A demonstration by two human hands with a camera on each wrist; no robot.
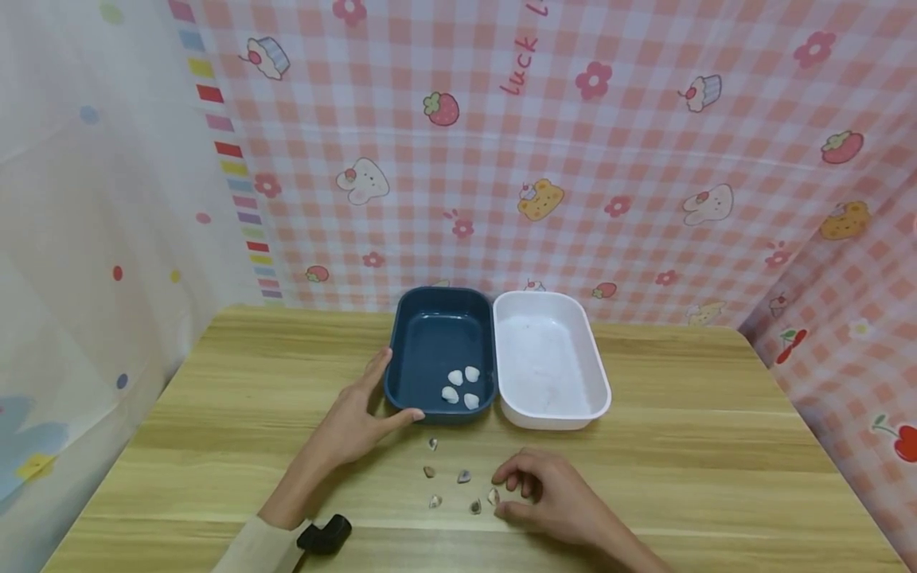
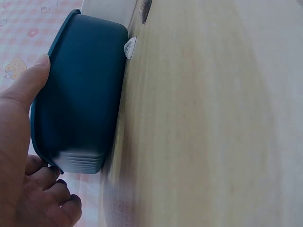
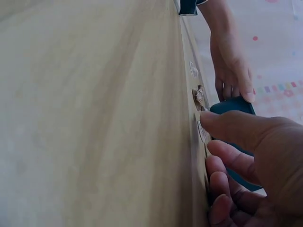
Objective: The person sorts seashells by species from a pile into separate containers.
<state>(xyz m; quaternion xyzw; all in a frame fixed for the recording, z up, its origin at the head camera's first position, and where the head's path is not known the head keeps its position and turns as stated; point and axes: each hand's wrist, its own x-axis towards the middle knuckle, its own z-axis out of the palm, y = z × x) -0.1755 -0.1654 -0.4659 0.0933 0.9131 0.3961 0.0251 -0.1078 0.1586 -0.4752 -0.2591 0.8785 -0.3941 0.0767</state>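
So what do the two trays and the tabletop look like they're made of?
Blue tray and white tray: likely moulded plastic, with smooth, rounded rims and a slight sheen. Table: pale wood or wood-look laminate, with a streaky printed-looking grain; which one, I cannot tell.

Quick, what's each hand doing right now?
Left hand: open, thumb and fingers resting against the dark blue tray.
Right hand: fingers curled, pinching a small shell on the wooden table.
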